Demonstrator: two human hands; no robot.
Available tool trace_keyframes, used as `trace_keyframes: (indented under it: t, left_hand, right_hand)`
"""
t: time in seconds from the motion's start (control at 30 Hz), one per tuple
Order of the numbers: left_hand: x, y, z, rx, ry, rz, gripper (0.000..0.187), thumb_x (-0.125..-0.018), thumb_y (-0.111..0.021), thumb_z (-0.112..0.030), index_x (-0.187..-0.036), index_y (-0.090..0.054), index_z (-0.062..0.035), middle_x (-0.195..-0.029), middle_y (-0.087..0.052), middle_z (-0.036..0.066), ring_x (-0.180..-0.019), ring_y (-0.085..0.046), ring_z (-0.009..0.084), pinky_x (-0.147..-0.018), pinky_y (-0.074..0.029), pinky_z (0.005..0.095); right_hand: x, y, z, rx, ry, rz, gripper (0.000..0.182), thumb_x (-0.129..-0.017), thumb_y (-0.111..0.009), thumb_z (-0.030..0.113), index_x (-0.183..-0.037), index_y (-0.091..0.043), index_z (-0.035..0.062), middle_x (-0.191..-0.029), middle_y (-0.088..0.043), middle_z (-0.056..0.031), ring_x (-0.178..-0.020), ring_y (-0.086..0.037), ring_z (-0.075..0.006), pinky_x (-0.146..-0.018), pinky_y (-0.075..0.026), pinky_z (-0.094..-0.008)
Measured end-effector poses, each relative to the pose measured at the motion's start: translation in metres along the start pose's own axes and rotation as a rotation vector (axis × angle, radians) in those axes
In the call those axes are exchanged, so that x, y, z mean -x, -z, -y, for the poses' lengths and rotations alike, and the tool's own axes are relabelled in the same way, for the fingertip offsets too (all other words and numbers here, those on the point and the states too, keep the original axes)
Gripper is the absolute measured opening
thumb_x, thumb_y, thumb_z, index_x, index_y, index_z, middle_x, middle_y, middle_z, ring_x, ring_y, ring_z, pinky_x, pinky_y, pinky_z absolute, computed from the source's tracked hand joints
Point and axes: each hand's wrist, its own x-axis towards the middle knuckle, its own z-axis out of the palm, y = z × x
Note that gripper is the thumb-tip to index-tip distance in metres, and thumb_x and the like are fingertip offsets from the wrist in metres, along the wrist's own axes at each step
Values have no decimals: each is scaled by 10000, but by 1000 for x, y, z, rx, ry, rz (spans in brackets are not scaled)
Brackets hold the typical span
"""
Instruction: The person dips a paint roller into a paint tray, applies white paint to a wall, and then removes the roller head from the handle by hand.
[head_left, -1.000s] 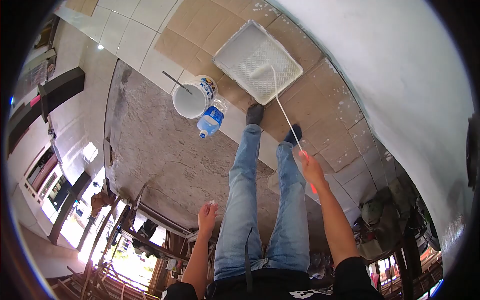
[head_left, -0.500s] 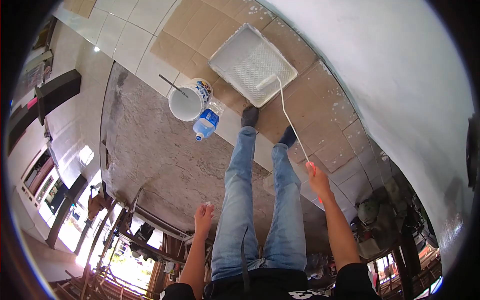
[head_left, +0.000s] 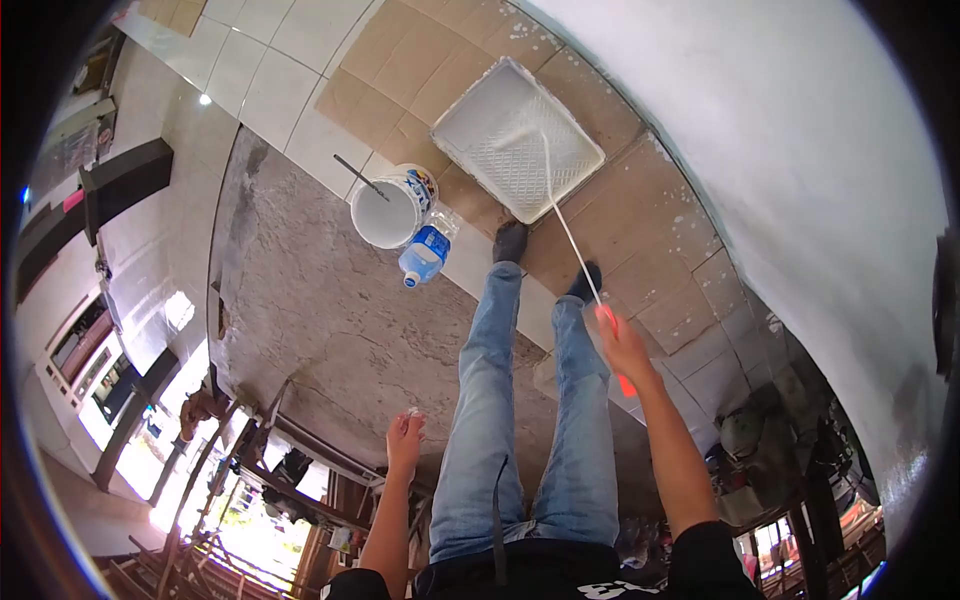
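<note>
My right hand is closed around the red handle of a paint roller. Its long white rod reaches forward to the paint tray, where the roller head lies on the ribbed, paint-coated surface. My left hand hangs beside my left leg with its fingers curled together. A small whitish bit shows at those fingertips, too small to name. Left of the tray stands a white paint bucket with a dark stick leaning in it. A clear bottle with a blue label is right beside the bucket.
Paint-spotted cardboard covers the floor under the tray and along the white wall at right. Rough concrete extends to the left, bordered by pale tiles. Bags and other clutter sit at lower right.
The roller head has moved up and left across the tray, away from the near right corner. My right hand has shifted slightly left and forward. My left hand stays by my leg.
</note>
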Motion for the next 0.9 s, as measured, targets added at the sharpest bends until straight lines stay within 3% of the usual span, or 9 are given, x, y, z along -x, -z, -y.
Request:
trace_keyframes:
  t: [0.13,0.33,0.43,0.53,0.6,0.7,0.77,0.87,0.9]
  left_hand:
    - [0,-7,11,-12,23,39,311,-928,-550,-283,-1103,-556,-26,-1066,-645,92,-1004,-595,173,-798,-484,308]
    - [2,-14,13,-17,28,48,307,-927,-548,-278,-1097,-553,-23,-1072,-646,96,-1007,-598,179,-806,-486,316]
    - [-1,-13,8,-6,18,31,309,-925,-550,-265,-1111,-546,-19,-1074,-645,101,-1009,-600,185,-810,-486,318]
    - [-1,-9,4,-12,4,20,322,-923,-554,-263,-1129,-537,-16,-1079,-643,102,-1011,-601,187,-811,-487,318]
    - [2,-6,-1,1,-6,9,331,-921,-557,-265,-1139,-532,-17,-1083,-642,100,-1012,-600,185,-811,-488,319]
    - [0,-3,6,9,-24,23,327,-919,-562,-266,-1134,-534,-22,-1082,-641,98,-1012,-600,182,-798,-489,312]
    - [2,-7,7,26,-14,12,285,-930,-557,-275,-1099,-567,-45,-1033,-647,55,-972,-598,148,-784,-474,294]
    - [2,-10,12,41,-1,22,276,-937,-555,-281,-1095,-578,-55,-1016,-650,35,-959,-598,133,-779,-466,287]
    - [2,-12,15,43,3,32,281,-937,-556,-282,-1102,-576,-55,-1020,-650,35,-963,-598,133,-779,-467,288]
  right_hand:
    - [30,8,-51,51,-182,36,566,-950,-371,532,-1182,-548,47,-1076,-609,-268,-1067,-545,-447,-879,-437,-462]
    - [-22,-21,-28,83,40,-24,581,-957,-351,531,-1130,-567,20,-1059,-613,-273,-1044,-552,-454,-869,-443,-465]
    - [-49,-34,-13,140,20,-71,578,-953,-375,526,-1069,-572,-5,-1011,-614,-291,-990,-569,-464,-837,-452,-473]
    - [-59,-22,19,55,-47,15,498,-956,-433,462,-1048,-545,-14,-887,-636,-239,-848,-632,-393,-729,-485,-454]
    - [-46,-15,22,-69,-19,92,451,-954,-460,424,-1105,-522,4,-797,-612,-171,-712,-625,-301,-616,-485,-414]
    - [-13,-13,-19,-244,87,145,411,-948,-501,358,-1222,-470,53,-703,-552,-76,-534,-557,-159,-446,-438,-321]
    - [29,4,-30,-283,-44,217,455,-953,-472,409,-1274,-456,88,-702,-541,-64,-521,-538,-156,-441,-431,-315]
    - [59,12,-52,-114,-286,175,490,-964,-407,451,-1267,-465,70,-794,-612,-142,-654,-625,-264,-565,-492,-384]
    - [51,5,-62,-69,-228,126,497,-966,-385,458,-1263,-470,69,-843,-621,-176,-717,-630,-309,-616,-494,-407]
